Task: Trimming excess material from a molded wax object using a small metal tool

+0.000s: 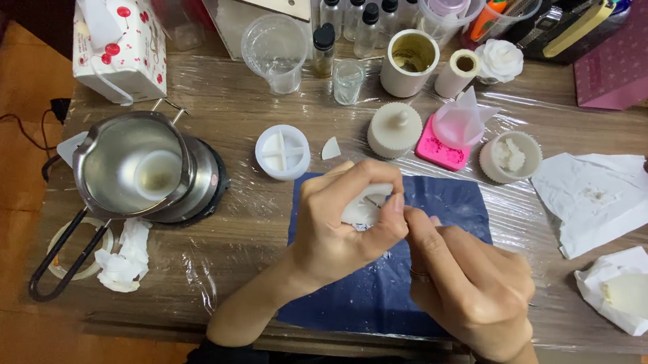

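Left hand (343,227) closed around a small white moulded piece (362,210), fingers (362,173) curled over its top, thumb pressing from the near side. Right hand (467,286) close against it, fingers pinched at the edge of the piece, seemingly picking or trimming at the rim; whether a fine tool sits between them cannot be told. Ring visible on one right finger. Piece held just above a dark blue mat (449,207), dusted with white crumbs, on the film-covered table (251,234).

To do this well, judging by the grip: keep the left hold firm but light, since the piece looks soft enough to dent; work the rim in small bites, turning the piece rather than the wrist; stay over the mat so flakes land there.

Further out: a white round mould with a cross divider (282,152) and a small white shard (330,149) beyond the mat; a ribbed white lid (395,130); a pink square pad (440,150) under a translucent cone; a ribbed cup with white lumps (510,156). To the left, a steel pouring pot (134,170) on a black warmer, crumpled tissue (124,261) beside its handle. To the right, creased white paper (603,198). At the back, dark-capped bottles (360,10) and clear cups.
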